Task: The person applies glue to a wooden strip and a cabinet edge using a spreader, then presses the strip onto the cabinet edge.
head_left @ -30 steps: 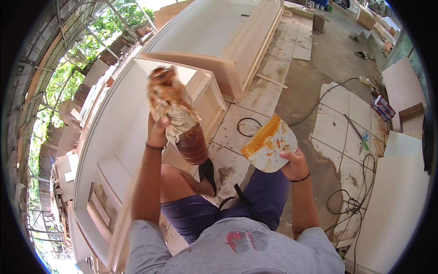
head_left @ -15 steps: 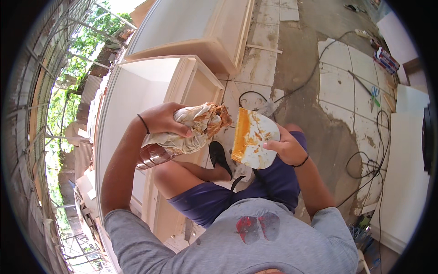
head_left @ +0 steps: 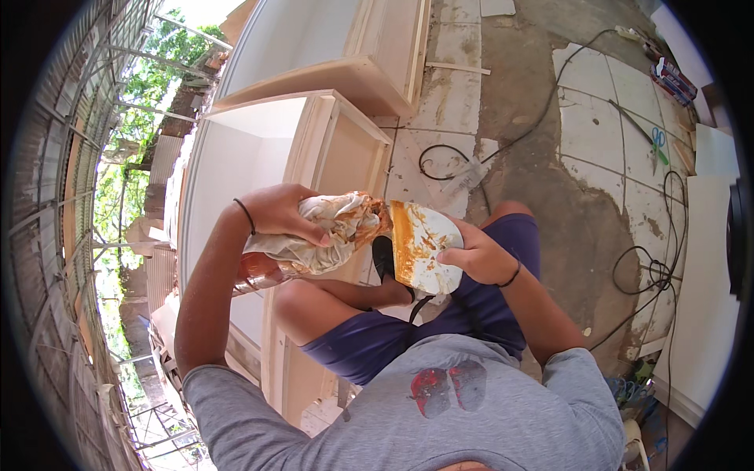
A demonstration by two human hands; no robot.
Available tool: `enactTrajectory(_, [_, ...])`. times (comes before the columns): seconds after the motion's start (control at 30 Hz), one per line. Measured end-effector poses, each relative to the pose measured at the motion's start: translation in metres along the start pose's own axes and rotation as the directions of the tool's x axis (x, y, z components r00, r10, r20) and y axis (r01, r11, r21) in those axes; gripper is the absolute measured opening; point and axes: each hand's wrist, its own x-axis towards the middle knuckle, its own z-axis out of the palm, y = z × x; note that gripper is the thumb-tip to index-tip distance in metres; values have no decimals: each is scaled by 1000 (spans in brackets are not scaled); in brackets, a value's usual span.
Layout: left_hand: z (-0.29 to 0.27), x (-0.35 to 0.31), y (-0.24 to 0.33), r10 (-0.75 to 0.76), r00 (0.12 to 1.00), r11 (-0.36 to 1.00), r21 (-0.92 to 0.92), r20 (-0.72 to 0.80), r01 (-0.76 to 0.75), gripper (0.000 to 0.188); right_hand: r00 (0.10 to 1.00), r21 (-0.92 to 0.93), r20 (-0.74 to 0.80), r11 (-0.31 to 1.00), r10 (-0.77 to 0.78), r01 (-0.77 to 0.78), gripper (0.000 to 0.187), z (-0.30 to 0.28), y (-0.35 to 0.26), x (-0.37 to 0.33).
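My left hand [head_left: 281,213] curls round the bottle [head_left: 256,271] through its cloth [head_left: 318,253]; my right hand [head_left: 483,253] pinches the scraper [head_left: 434,250] just beside, both in midair. Risk: if the cloth slides, the bottle could drop.

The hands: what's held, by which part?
Left hand grips a brown bottle through cloth around it; right hand a white scraper by its rounded side.

From far off I see a wood workshop; big wooden cabinets [head_left: 302,149] are here; a black cord [head_left: 666,275] and scissors [head_left: 658,137] lie on broken floor tiles [head_left: 594,149].
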Motion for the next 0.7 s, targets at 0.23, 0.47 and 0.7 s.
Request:
enactTrajectory(0.23, [-1, 2, 1, -40, 999, 999, -3, 20, 40, 65, 1000, 46, 9, 999, 29, -30, 68, -2, 6, 3])
enactTrajectory(0.47, [-2, 4, 3, -38, 999, 999, -25, 2, 38, 59, 1000, 40, 6, 999, 26, -26, 68, 0, 5, 3])
enactTrajectory(0.7, [2, 2, 1, -1, 999, 997, -78, -40, -2, 62, 999, 46, -4, 998, 40, -40, 67, 2, 2, 3])
